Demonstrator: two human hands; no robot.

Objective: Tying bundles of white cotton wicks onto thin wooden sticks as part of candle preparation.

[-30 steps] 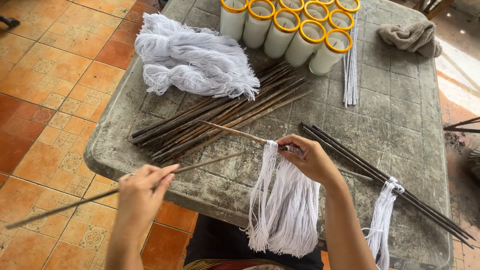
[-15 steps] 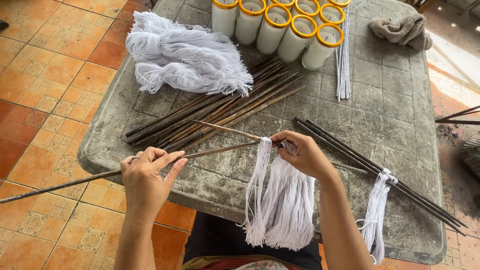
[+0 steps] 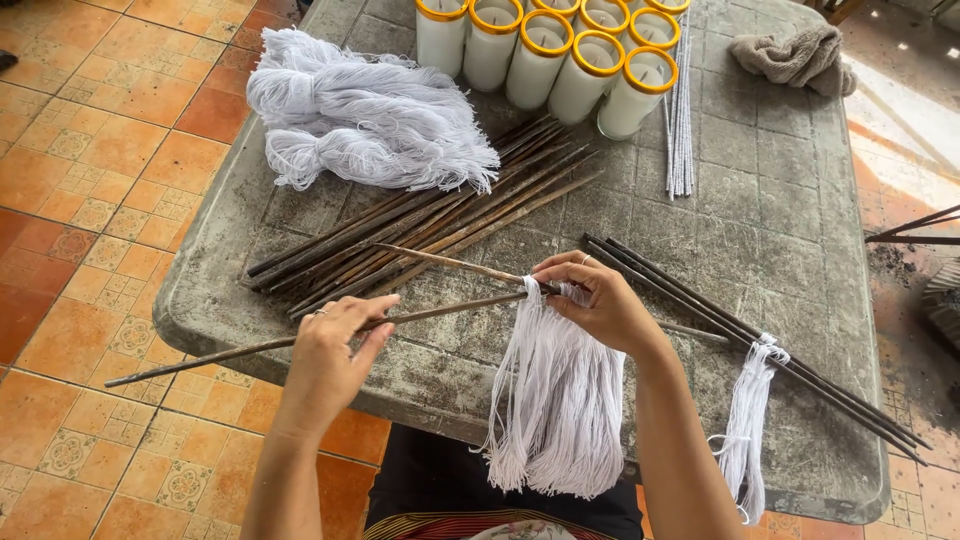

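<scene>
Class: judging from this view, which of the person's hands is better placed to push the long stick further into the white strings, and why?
Probably the left hand: it grips the long stick, whose tip meets the white strings. The right hand is busy pinching them.

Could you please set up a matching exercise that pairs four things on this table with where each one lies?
Things:
1. candle jars
2. grey cloth
3. loose white string pile
4. thin stick

Places:
A. far right corner of the table
B. in the left hand
C. far edge, in a row
D. far left, beside the brown sticks

Pairs: 1-C, 2-A, 3-D, 4-B
</scene>
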